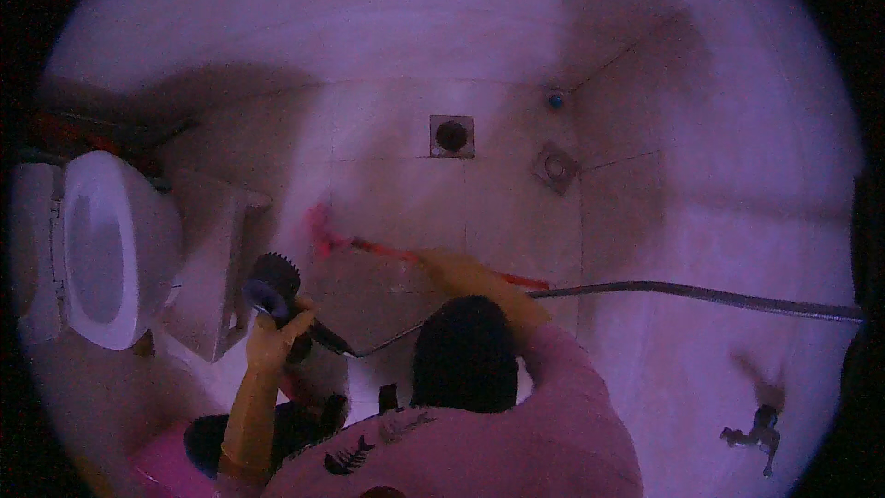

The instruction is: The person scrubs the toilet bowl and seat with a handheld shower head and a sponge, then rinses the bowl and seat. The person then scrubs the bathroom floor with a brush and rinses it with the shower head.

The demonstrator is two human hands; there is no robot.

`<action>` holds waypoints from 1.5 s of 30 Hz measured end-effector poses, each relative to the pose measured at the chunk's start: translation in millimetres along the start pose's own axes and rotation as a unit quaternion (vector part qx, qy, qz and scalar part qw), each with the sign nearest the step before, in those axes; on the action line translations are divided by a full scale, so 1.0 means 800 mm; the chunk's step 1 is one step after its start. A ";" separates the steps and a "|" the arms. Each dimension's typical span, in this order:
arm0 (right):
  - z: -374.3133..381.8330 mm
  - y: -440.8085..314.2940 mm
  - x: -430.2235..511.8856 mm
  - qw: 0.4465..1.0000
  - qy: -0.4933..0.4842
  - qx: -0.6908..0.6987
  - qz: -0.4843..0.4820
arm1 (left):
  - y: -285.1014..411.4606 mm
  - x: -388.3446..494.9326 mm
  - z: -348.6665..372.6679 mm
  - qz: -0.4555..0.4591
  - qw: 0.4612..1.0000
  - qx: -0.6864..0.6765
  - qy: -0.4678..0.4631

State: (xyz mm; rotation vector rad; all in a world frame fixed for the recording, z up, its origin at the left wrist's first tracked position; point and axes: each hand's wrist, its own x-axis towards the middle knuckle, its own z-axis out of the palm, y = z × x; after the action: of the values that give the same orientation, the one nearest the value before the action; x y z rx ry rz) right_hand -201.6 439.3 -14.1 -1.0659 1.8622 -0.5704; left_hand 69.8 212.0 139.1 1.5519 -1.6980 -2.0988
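My left hand (276, 342), in a long yellow rubber glove, grips a dark round-headed hand shower (271, 287) with a jagged-looking edge. From its handle a metal hose (643, 287) passes behind my knee and runs to the right wall. My right hand (460, 273), also gloved in yellow, is closed around the red handle (387, 249) of a long-handled scrub brush. The brush's pinkish-red head (321, 232) is blurred against the tiled floor (387, 187), left of my right hand. Light is dim and purplish, so fine detail is lost.
Beyond the brush lies an uncovered floor drain (452, 136), with a square drain cover (557, 167) to its right. A small blue object (555, 100) sits near the corner. A white toilet (148, 249) stands left; a metal tap (757, 429) juts from the right wall.
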 end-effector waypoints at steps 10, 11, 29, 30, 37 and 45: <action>-0.075 -0.054 -0.128 0.946 0.169 0.152 0.229 | 0.059 0.023 0.023 -0.003 0.983 0.173 -0.064; -0.067 -0.056 -0.133 0.956 0.182 0.083 0.216 | 0.064 0.024 0.025 -0.036 0.970 0.238 -0.035; 0.017 -0.013 -0.060 0.958 0.022 0.153 0.240 | 0.012 0.042 0.016 -0.009 0.969 0.243 -0.047; 0.021 -0.013 -0.063 0.963 0.043 0.128 0.234 | 0.010 0.042 0.014 -0.018 0.968 0.241 -0.062; -0.083 -0.014 -0.073 0.922 0.156 -0.113 0.335 | 0.006 0.046 0.015 -0.004 0.953 0.291 -0.082; -0.065 0.016 -0.110 0.928 0.149 -0.170 0.297 | 0.005 0.040 0.013 0.013 0.967 0.238 -0.087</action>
State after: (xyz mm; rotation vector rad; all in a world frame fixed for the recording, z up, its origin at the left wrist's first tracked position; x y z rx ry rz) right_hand -231.1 519.0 44.1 -0.5782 2.4740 -0.0480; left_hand 44.4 200.0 119.6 1.4549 -2.4097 -1.9605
